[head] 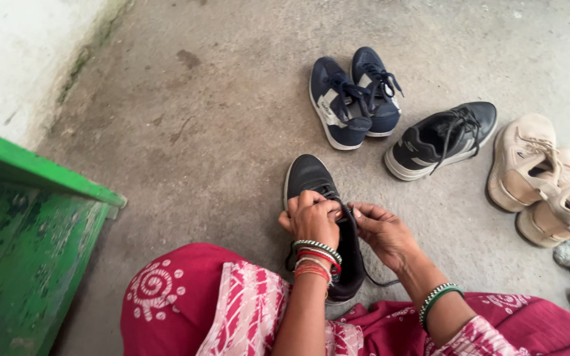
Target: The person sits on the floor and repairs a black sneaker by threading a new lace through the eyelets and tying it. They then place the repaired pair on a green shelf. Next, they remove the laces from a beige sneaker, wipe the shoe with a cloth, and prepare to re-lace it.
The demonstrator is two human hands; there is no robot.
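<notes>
Black shoe (318,198): at centre, toe toward 12 o'clock; smooth dark upper, pale sole rim; rests on the concrete floor (219,132)
Left hand (311,217): fingers curled closed on the black lace (354,244) at the shoe's throat; beaded and red bangles on the wrist
Right hand (384,234): at 3 o'clock of the shoe; thumb and forefinger pinched on the same lace; other fingers loosely bent
Navy pair (354,95): at 12 o'clock; laced, white side panels; touching each other
Second black shoe (440,140): at 2 o'clock; white sole
Beige pair (542,181): at 3 o'clock; scuffed, one overlapping the other
Green wooden box (28,224): at 9 o'clock; paint chipped
</notes>
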